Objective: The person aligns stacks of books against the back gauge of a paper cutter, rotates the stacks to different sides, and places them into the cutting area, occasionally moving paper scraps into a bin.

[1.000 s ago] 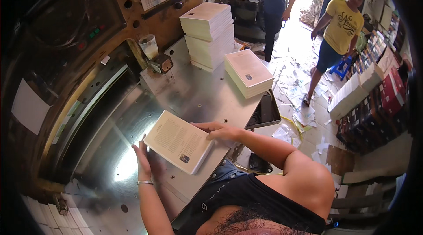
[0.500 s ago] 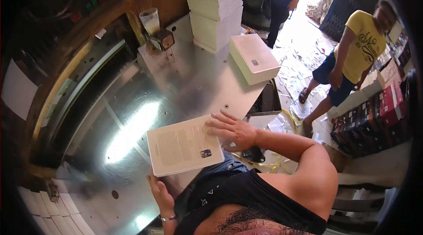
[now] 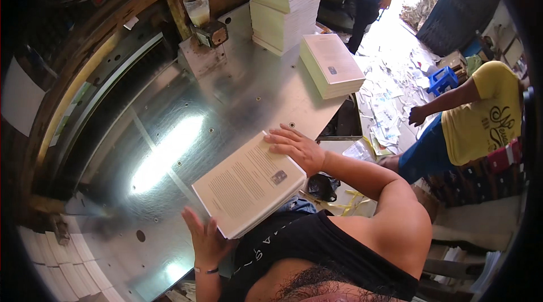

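A small stack of pale-covered books, with printed text and a little picture on top, lies tilted at the near edge of the metal table. My right hand grips its far right corner, fingers over the top cover and palm against the side; the thumb is hidden. At the near left corner is my left hand, fingers spread, its thumb side against or very close to the books. Farther back on the table sit a low pile of similar books and a tall pile.
A clear cup stands on a metal block at the back. Left is a machine's dark slot. Paper stacks lie at the lower left. A person in a yellow shirt is at right, another person behind. Scraps cover the floor.
The books have turned counter-clockwise, their right end swinging away from me. My left hand's fingers have spread beside the corner. The person in yellow has moved nearer, to the right.
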